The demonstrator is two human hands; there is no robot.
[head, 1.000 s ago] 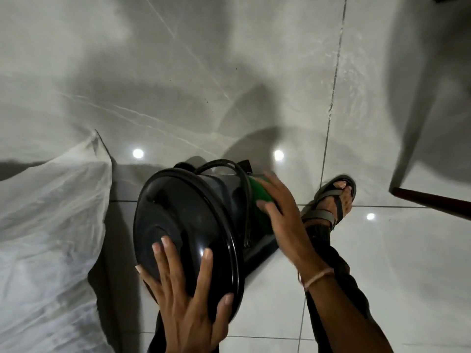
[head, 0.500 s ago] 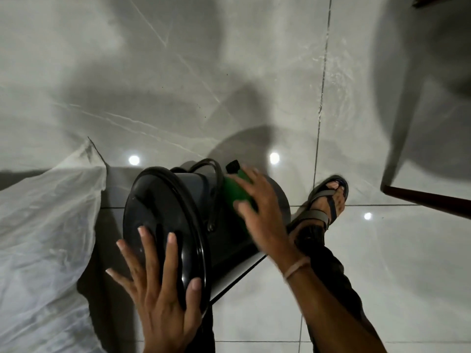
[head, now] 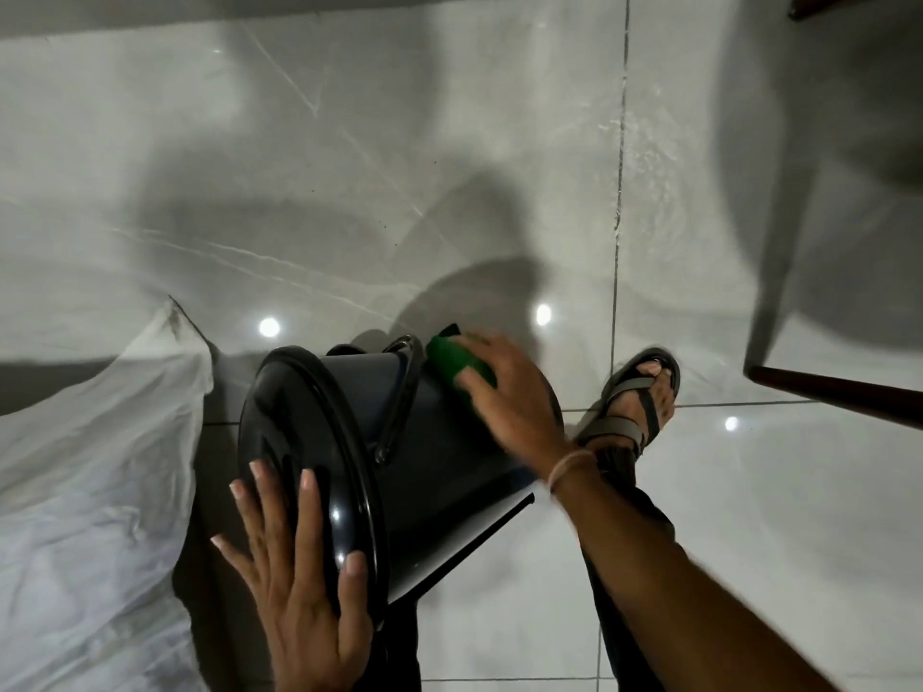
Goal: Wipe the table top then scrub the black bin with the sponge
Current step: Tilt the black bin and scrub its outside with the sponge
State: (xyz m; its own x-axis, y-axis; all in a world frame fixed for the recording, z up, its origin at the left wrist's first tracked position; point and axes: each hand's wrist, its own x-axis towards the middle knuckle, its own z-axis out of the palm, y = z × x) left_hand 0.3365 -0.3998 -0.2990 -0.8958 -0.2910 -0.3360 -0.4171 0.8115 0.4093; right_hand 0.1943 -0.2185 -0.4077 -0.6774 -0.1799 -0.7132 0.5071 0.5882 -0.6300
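Note:
The black bin [head: 429, 462] lies tilted on its side over the tiled floor, its round lid end facing me and its wire handle [head: 399, 392] across the side wall. My left hand [head: 299, 581] is spread flat against the lid, fingers apart. My right hand [head: 509, 392] presses a green sponge [head: 452, 362] onto the bin's upper side wall, near the far end. The bin's far end is hidden behind my right hand.
A white plastic sheet [head: 85, 491] lies bunched at the left. My sandalled foot [head: 639, 397] stands just right of the bin. A dark wooden furniture leg [head: 839, 392] reaches in from the right edge. Glossy grey floor tiles [head: 349, 167] stretch beyond.
My right hand has slid the sponge up and left along the bin's side wall. The bin has turned a little, and my left hand stays flat on the lid.

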